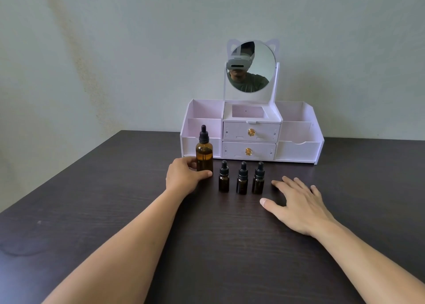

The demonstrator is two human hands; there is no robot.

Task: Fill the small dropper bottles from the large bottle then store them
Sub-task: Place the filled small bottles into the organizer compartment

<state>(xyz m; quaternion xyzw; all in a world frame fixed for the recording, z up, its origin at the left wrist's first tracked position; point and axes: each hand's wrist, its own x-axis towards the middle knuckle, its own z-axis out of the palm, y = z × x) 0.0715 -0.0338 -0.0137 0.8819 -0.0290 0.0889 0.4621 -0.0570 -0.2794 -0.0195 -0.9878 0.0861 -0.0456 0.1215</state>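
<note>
Barely begun: left hand (184, 177) fingers wrap the capped large bottle (204, 153); right hand (296, 202) lies flat, fingers spread; three small dropper bottles (242, 179) still capped, unstored.

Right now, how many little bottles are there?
3, upright in a row on the table: left one nearest the big bottle, middle one, right one by the right hand. None seem hidden.

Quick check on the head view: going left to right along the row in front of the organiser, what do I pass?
Left hand gripping the large amber glass dropper bottle → first small dark dropper bottle → second small dark dropper bottle → third small dark dropper bottle → right hand flat on the dark wooden table.
</note>
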